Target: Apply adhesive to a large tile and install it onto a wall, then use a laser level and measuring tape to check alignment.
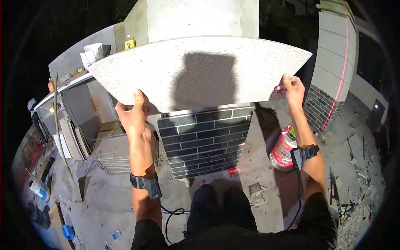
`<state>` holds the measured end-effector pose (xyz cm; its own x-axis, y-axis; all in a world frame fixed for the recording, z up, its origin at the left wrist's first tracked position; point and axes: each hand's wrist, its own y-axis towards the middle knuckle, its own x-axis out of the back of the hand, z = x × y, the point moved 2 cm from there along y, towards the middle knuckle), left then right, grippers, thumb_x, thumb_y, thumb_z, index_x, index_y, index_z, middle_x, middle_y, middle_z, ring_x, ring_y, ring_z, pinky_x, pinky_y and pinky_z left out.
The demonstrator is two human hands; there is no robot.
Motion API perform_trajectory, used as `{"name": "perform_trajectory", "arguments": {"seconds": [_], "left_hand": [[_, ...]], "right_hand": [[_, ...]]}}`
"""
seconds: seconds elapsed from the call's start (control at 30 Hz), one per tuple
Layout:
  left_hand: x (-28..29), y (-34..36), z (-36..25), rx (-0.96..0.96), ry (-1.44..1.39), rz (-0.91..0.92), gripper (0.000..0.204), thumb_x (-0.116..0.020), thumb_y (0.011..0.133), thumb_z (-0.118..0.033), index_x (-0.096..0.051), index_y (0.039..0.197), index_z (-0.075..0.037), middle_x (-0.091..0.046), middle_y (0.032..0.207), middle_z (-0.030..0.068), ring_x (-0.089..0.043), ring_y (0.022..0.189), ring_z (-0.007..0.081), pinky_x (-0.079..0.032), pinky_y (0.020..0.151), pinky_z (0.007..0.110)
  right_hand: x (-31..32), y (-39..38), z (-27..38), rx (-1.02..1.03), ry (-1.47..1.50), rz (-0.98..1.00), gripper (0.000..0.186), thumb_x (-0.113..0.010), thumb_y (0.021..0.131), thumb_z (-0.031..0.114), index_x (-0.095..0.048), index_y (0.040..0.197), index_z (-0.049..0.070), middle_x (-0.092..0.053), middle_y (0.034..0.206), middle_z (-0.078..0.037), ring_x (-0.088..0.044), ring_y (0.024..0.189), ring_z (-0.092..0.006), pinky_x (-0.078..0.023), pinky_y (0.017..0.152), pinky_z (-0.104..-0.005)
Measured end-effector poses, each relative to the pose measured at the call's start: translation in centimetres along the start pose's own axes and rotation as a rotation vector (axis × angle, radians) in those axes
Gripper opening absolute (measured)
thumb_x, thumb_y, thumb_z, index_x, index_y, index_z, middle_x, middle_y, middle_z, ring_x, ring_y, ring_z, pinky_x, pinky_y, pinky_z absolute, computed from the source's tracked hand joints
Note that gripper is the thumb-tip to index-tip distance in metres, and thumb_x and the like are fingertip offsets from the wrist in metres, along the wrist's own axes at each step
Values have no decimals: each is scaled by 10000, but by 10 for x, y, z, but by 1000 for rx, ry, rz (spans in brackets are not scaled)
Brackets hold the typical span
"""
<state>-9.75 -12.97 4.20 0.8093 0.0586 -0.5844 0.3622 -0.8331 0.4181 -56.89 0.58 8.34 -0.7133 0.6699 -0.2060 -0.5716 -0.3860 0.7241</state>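
My left hand (131, 116) grips a wide pale speckled slab (141, 68) at its left end, thumb on the face. My right hand (293, 91) holds the right end of the slab, thumb on the face. Straps with dark devices are on both wrists. A dark shadow falls across the slab's middle. Directly below the slab stands a pillar faced with dark grey brick tiles (204, 143) and pale joints; whether the slab rests on its top, I cannot tell. Behind the slab rises a pale wall (200, 16).
A red-and-white bucket (281, 156) stands right of the pillar. At left are stacked tiles (112, 154), leaning boards (71, 137), a pole (61, 137) and a plastic jug (39, 187). Another pillar (333, 62) carries a red laser line. Debris (350, 212) lies on the concrete floor (221, 179).
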Motion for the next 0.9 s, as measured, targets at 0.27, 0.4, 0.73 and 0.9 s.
{"name": "perform_trajectory", "arguments": {"seconds": [0.27, 0.4, 0.73, 0.9], "left_hand": [[-30, 50, 56, 196, 238, -72, 961, -865, 849, -407, -275, 1454, 51, -567, 1273, 235, -640, 1068, 360, -555, 764, 557], [-45, 78, 77, 347, 346, -14, 1133, -858, 850, -419, -135, 1556, 94, -529, 1363, 312, -645, 1098, 400, -549, 788, 576], [-71, 53, 61, 421, 547, 340, 760, -620, 984, -589, -536, 1301, 96, -698, 1073, 193, -595, 584, 159, -593, 936, 393], [-82, 48, 68, 460, 594, 240, 773, -591, 1001, -595, -523, 1330, 101, -703, 1054, 184, -543, 489, 133, -611, 871, 389]], "right_hand": [[-27, 50, -94, -140, -34, 11, 347, -777, 953, 275, -566, 884, 8, -627, 713, -55, -588, 501, -118, -459, 466, -272], [-33, 71, -131, -205, -109, 19, 413, -790, 939, 320, -577, 897, -31, -612, 692, -67, -589, 498, -127, -466, 467, -286], [-47, 94, -165, -267, -278, 59, 506, -801, 913, 394, -625, 850, -76, -607, 609, -83, -602, 480, -144, -504, 478, -305], [-48, 100, -177, -285, -314, 79, 545, -801, 904, 440, -628, 840, -73, -605, 587, -83, -624, 483, -148, -508, 488, -306]]}}
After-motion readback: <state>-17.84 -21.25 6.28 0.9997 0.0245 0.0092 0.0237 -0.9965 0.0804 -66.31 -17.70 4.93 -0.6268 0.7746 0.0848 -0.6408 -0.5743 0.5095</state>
